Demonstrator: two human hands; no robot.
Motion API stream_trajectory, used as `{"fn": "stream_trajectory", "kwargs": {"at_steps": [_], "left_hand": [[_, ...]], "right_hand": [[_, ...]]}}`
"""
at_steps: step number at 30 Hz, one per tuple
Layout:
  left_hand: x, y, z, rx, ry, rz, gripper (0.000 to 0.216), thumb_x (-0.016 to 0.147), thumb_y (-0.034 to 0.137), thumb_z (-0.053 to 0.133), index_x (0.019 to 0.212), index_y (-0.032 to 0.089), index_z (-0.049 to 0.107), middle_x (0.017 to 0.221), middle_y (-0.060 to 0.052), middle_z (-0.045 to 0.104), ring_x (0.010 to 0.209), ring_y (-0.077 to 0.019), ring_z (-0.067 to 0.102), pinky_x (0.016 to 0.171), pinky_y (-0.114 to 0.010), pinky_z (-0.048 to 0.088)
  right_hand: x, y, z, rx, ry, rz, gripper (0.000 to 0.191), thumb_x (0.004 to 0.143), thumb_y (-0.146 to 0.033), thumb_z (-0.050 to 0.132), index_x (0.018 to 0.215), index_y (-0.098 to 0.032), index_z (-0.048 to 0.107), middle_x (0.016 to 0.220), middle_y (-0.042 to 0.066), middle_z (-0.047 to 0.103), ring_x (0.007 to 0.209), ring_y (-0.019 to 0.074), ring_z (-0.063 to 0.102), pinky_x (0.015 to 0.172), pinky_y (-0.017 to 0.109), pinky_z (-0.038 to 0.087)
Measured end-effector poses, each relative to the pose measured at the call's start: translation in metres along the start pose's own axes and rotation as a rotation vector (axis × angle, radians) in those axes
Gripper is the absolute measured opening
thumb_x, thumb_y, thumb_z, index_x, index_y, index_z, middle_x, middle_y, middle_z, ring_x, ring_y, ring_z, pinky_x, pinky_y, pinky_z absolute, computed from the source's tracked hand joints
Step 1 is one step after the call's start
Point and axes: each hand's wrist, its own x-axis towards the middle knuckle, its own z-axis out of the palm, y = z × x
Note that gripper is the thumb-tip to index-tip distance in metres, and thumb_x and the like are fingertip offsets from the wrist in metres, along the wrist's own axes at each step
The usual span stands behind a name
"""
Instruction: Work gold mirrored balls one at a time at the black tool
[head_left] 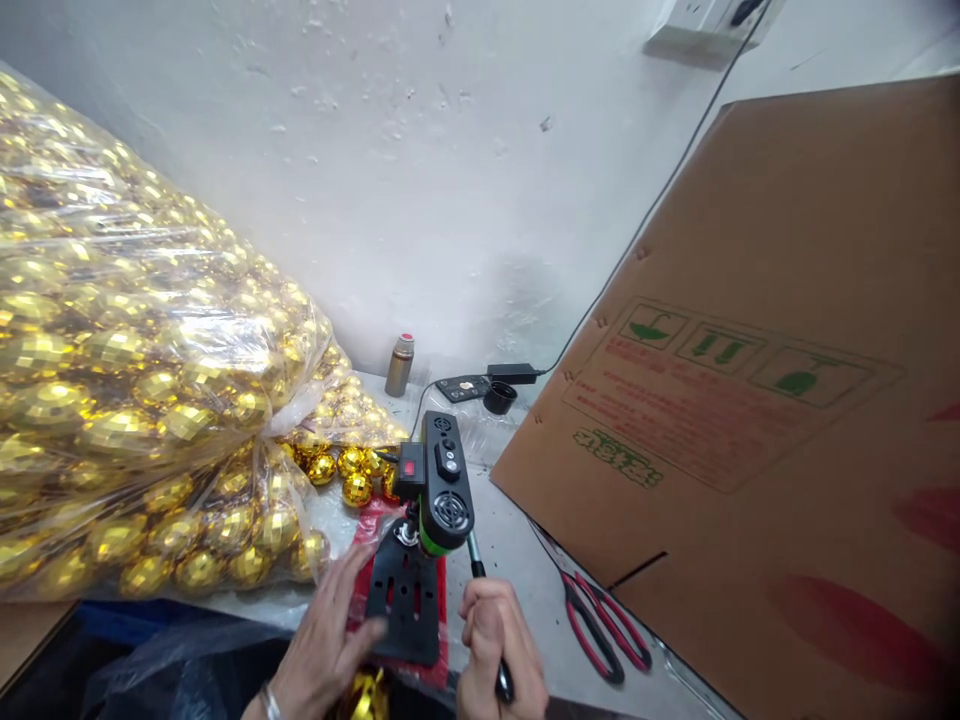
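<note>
A black machine (448, 490) with round vents, a switch box with a red switch (409, 468) and a slotted black base plate (405, 610) stands on the table. My right hand (499, 650) is wrapped round the black grip of a handle (505, 684), whose metal rod runs up to the machine's side. At the left edge of the plate, my left hand (326, 625) lies with fingers apart, its thumb over the plate. A gold mirrored ball (367, 695) shows partly below the left hand, at the bottom edge. Under the plate is a red sheet (441, 640).
A big clear bag of gold balls (150, 400) fills the left, with loose gold balls (358, 489) beside it. On the right stand a cardboard box (735, 400) and red-black scissors (604, 625). Behind are a metal bottle (400, 366), a black cap (499, 397) and a power adapter (512, 374).
</note>
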Motion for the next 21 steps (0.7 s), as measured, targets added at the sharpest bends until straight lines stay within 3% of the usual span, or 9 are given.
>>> {"fn": "stream_trajectory", "kwargs": {"at_steps": [2,5,8,11,15,18,21], "left_hand": [[0.046,0.002,-0.01,0.138,0.095,-0.098,0.046,0.103,0.032,0.042,0.146,0.017,0.047,0.146,-0.019,0.058,0.138,-0.0332,0.054,0.113,-0.052,0.047],[0.108,-0.003,-0.01,0.316,-0.004,-0.29,0.039,0.093,0.018,0.048,0.131,0.013,0.057,0.135,-0.022,0.061,0.129,-0.0358,0.059,0.108,-0.052,0.049],[0.137,-0.013,-0.002,0.321,-0.045,-0.386,0.041,0.083,0.01,0.056,0.124,0.013,0.059,0.116,-0.018,0.066,0.103,-0.0318,0.071,0.091,-0.046,0.056],[0.136,-0.016,-0.003,0.278,-0.05,-0.433,0.045,0.08,0.013,0.061,0.125,0.014,0.057,0.113,-0.015,0.064,0.099,-0.029,0.071,0.088,-0.042,0.056],[0.11,0.002,-0.028,0.147,-0.013,-0.436,0.045,0.086,0.033,0.063,0.128,0.018,0.056,0.123,-0.013,0.059,0.108,-0.0286,0.068,0.094,-0.042,0.055],[0.08,0.024,-0.043,-0.395,-0.013,-0.541,0.056,0.085,0.054,0.065,0.13,0.023,0.056,0.113,-0.007,0.066,0.099,-0.026,0.07,0.079,-0.034,0.058],[0.052,0.041,-0.036,-0.945,-0.063,-0.76,0.075,0.074,0.069,0.071,0.131,0.022,0.055,0.097,-0.003,0.07,0.071,-0.0186,0.067,0.057,-0.026,0.05]], "right_hand": [[-0.002,-0.001,-0.002,-0.008,-0.033,0.038,0.032,0.098,-0.002,0.042,0.072,-0.021,0.047,0.065,-0.003,0.045,0.058,0.0096,0.048,0.054,0.023,0.038],[-0.003,-0.002,-0.005,-0.022,-0.075,0.075,0.031,0.099,-0.002,0.041,0.075,-0.021,0.046,0.068,-0.002,0.047,0.062,0.01,0.049,0.057,0.023,0.04],[-0.004,0.002,-0.009,-0.03,-0.114,0.022,0.031,0.098,-0.001,0.041,0.075,-0.021,0.046,0.067,-0.003,0.047,0.062,0.0099,0.049,0.057,0.022,0.041],[-0.004,0.007,-0.012,-0.033,-0.14,-0.04,0.03,0.097,-0.001,0.041,0.075,-0.021,0.046,0.066,-0.003,0.046,0.061,0.0097,0.049,0.055,0.021,0.041],[0.002,0.004,-0.013,-0.034,-0.156,-0.008,0.029,0.097,-0.001,0.041,0.077,-0.022,0.046,0.067,-0.003,0.046,0.061,0.0092,0.049,0.056,0.021,0.042],[0.013,-0.004,-0.011,-0.04,-0.156,0.023,0.029,0.098,-0.002,0.041,0.077,-0.022,0.045,0.068,-0.004,0.046,0.061,0.0081,0.048,0.056,0.02,0.041],[0.027,-0.01,-0.008,-0.036,-0.146,0.055,0.03,0.099,-0.003,0.041,0.077,-0.022,0.044,0.068,-0.005,0.044,0.061,0.0074,0.047,0.056,0.019,0.039]]}}
